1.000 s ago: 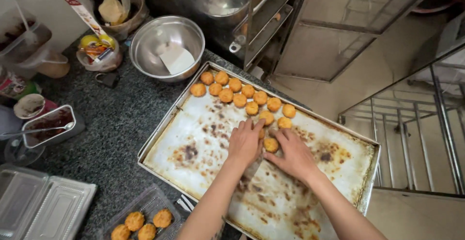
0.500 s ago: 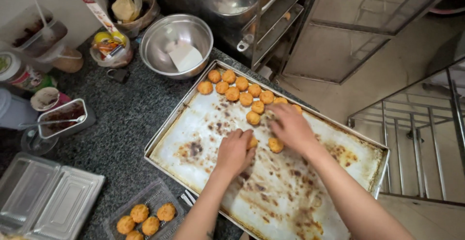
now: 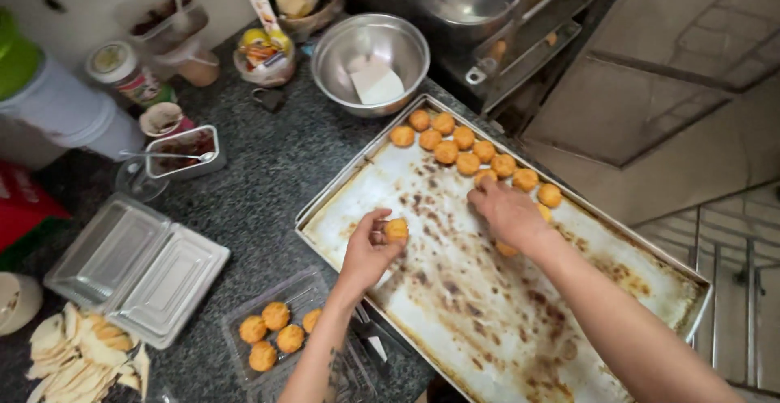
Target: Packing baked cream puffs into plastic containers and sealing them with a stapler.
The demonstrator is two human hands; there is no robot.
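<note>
Nearest, at the counter's front edge: a clear plastic box (image 3: 280, 330) with 4 round golden pastries inside, its wall close to the left forearm. Left of it, an empty clear hinged container (image 3: 138, 266) lying open, and at the front left corner a heap of pale folded wrappers (image 3: 77, 354).

On the large stained baking tray (image 3: 455, 305), near its left edge: left hand (image 3: 367, 249), fingertips pinched together on 1 golden pastry ball (image 3: 396, 229), held just above the tray surface. Further in, toward the tray's far long edge: right hand (image 3: 510, 212), palm down, fingers curled over the pastries there; closed on 1 or merely resting, cannot tell. Another ball (image 3: 506, 249) peeking out just under the right wrist.

Beyond the right hand, a double row of about 10 more pastries (image 3: 455, 147) packed along the tray's far corner.

Past the tray, toward the counter's back edge: a steel mixing bowl (image 3: 370, 63) with a white scraper inside, a small rectangular dish (image 3: 183, 151) with a spoon across it, a white jug with a green lid (image 3: 57, 102) at the back left.
</note>
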